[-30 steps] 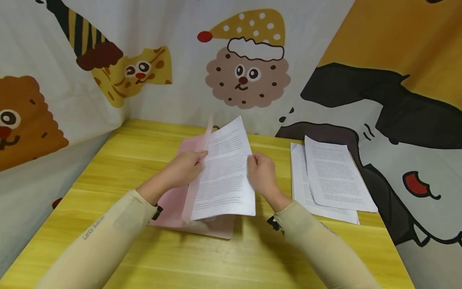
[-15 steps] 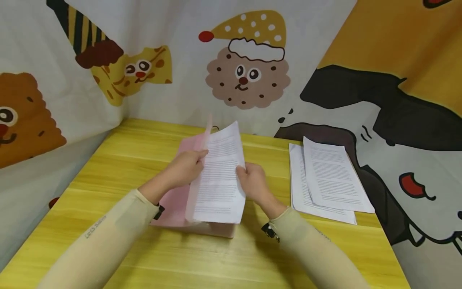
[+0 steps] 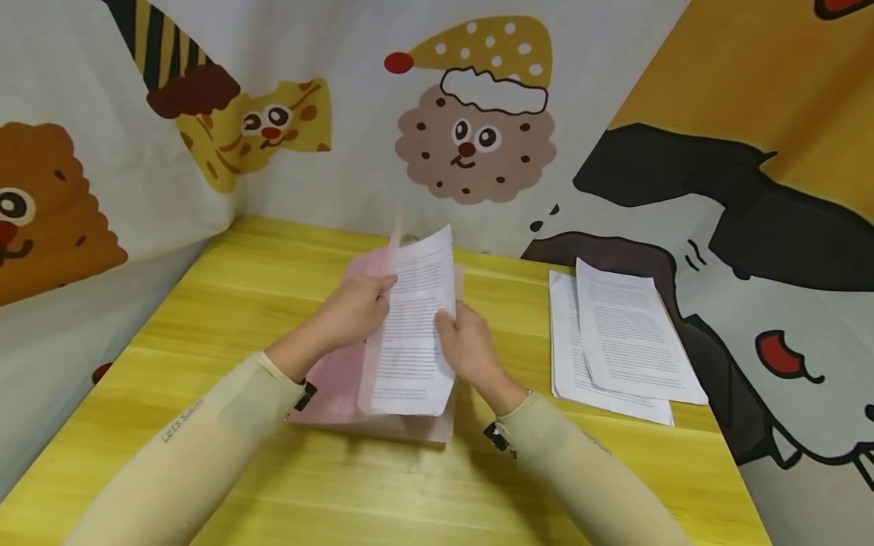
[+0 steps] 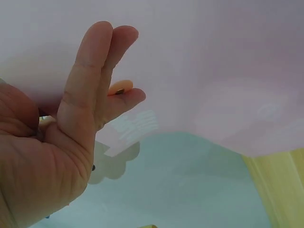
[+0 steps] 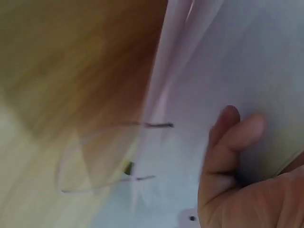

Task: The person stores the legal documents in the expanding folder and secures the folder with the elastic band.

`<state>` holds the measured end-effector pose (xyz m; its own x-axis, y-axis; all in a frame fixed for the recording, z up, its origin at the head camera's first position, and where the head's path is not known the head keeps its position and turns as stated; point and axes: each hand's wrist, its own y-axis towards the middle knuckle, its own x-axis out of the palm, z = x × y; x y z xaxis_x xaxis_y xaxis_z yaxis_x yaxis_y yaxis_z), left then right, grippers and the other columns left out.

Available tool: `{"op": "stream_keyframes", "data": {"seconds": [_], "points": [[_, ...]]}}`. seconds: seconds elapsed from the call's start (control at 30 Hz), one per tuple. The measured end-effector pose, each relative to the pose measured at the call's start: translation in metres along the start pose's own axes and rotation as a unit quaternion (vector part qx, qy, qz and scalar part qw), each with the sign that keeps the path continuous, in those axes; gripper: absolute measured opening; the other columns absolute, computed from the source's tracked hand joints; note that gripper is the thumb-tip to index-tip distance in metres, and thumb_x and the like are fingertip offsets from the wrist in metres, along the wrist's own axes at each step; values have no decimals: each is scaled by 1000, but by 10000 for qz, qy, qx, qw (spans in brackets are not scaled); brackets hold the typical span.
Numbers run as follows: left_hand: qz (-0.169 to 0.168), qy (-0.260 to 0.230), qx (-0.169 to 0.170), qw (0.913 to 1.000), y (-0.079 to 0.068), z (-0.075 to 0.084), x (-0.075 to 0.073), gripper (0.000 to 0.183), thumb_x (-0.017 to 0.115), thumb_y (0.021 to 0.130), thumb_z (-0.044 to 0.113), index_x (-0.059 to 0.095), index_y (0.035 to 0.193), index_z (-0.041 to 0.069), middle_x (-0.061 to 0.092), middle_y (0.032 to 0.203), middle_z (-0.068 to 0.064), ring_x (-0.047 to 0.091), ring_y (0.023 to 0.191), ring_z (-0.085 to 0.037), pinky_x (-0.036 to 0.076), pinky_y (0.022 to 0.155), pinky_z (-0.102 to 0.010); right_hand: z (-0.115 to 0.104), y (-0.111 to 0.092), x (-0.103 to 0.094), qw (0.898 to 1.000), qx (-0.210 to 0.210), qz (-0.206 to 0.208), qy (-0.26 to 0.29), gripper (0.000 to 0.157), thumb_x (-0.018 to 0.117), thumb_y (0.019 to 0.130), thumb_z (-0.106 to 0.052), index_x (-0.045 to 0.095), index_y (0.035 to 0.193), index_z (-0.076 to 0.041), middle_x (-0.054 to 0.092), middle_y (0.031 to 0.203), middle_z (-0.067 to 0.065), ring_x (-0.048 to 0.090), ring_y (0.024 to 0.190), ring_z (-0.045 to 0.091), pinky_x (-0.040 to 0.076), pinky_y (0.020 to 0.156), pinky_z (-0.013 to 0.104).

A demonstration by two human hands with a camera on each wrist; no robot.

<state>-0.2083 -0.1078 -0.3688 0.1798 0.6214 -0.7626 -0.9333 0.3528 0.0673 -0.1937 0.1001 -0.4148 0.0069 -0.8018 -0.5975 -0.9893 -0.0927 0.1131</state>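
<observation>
A translucent pink folder [image 3: 334,383] lies on the table with its front cover raised. My left hand [image 3: 351,309] pinches that cover's edge, thumb on the near side; in the left wrist view, the fingers [image 4: 85,80] stretch out straight against the pink sheet. Several printed papers [image 3: 413,341] stand tilted inside the opening, their left edge behind the cover. Thumb in front and fingers behind, my right hand [image 3: 471,345] grips their right edge. The right wrist view shows the right fingers [image 5: 223,156] bent against the papers' back, beside a thin loop [image 5: 59,173] at the folder's edge.
Two overlapping stacks of printed papers [image 3: 635,334] lie at the table's right side. The yellow wood-grain table [image 3: 423,493] ends at a cartoon-printed curtain [image 3: 328,189] behind and along both sides.
My right hand has moved left with the papers, bringing them further in behind the folder's cover. My left hand keeps its pinch on the cover, almost in the same place.
</observation>
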Motion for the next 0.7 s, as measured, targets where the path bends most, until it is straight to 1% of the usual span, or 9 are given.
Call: {"op": "stream_keyframes", "data": {"seconds": [0.1, 0.2, 0.23, 0.3, 0.37, 0.43, 0.57, 0.67, 0.7], "points": [[16, -44, 34, 10000, 0, -1, 0, 51, 45, 105, 2, 48, 155, -9, 52, 157, -27, 53, 79, -26, 38, 57, -26, -2, -1, -2, 9935, -752, 338, -781, 27, 61, 107, -21, 70, 120, 1, 74, 94, 15, 68, 76, 21, 56, 66, 34], [56, -98, 86, 9999, 0, -1, 1, 51, 46, 104, 1, 48, 154, -9, 53, 155, -29, 46, 66, -23, 38, 55, -26, -8, -3, -3, 9660, -1563, 798, -1899, 19, 67, 105, -22, 72, 100, -4, 70, 82, 9, 65, 72, 22, 55, 63, 38], [79, -92, 120, 9999, -1, -1, 1, 51, 46, 104, 0, 48, 154, -9, 54, 153, -30, 46, 65, -21, 38, 54, -25, -11, -3, -4, 9577, -1687, 823, -2181, 21, 68, 105, -23, 70, 93, -6, 67, 77, 8, 63, 70, 23, 53, 62, 39], [77, -135, 191, 9997, -1, 0, 2, 49, 47, 104, 0, 50, 153, -10, 56, 151, -30, 45, 62, -17, 38, 53, -24, -17, -3, -4, 9535, -1742, 523, -2402, 23, 67, 106, -22, 66, 88, -7, 63, 72, 5, 61, 65, 21, 51, 58, 36], [-15, -225, 207, 9995, -1, 1, 3, 49, 46, 105, 0, 50, 153, -9, 55, 152, -30, 36, 56, -14, 34, 51, -24, -19, 1, -4, 9584, -1634, 59, -2340, 28, 65, 107, -18, 61, 82, -6, 59, 67, 6, 56, 62, 20, 46, 56, 33], [-87, -242, 200, 9995, -1, 3, 3, 49, 46, 105, 1, 50, 153, -8, 54, 154, -29, 37, 57, -14, 33, 52, -24, -16, 8, -4, 9648, -1402, -328, -2199, 30, 63, 107, -14, 58, 78, -6, 56, 66, 7, 53, 62, 19, 43, 56, 31], [-180, -221, 98, 9995, -1, 5, 4, 49, 46, 107, 3, 50, 155, -6, 54, 156, -26, 44, 62, -18, 34, 53, -25, -6, 24, -8, 9799, -738, -1130, -1472, 22, 59, 106, -12, 72, 96, 3, 69, 77, 12, 56, 60, 15, 43, 53, 26], [-219, -170, 85, 9996, -2, 5, 4, 49, 47, 107, 4, 50, 155, -5, 54, 157, -23, 57, 76, -24, 38, 57, -26, -8, 27, -11, 9852, -95, -1550, -719, 28, 55, 108, -14, 73, 116, 6, 73, 79, 13, 55, 51, 12, 43, 46, 24], [-206, -136, 156, 9996, -2, 5, 4, 49, 47, 106, 4, 51, 154, -5, 54, 157, -23, 60, 85, -26, 40, 61, -27, -10, 27, -12, 9859, 78, -1602, -479, 28, 54, 109, -14, 73, 116, 6, 72, 77, 12, 53, 48, 12, 42, 45, 24]]}}
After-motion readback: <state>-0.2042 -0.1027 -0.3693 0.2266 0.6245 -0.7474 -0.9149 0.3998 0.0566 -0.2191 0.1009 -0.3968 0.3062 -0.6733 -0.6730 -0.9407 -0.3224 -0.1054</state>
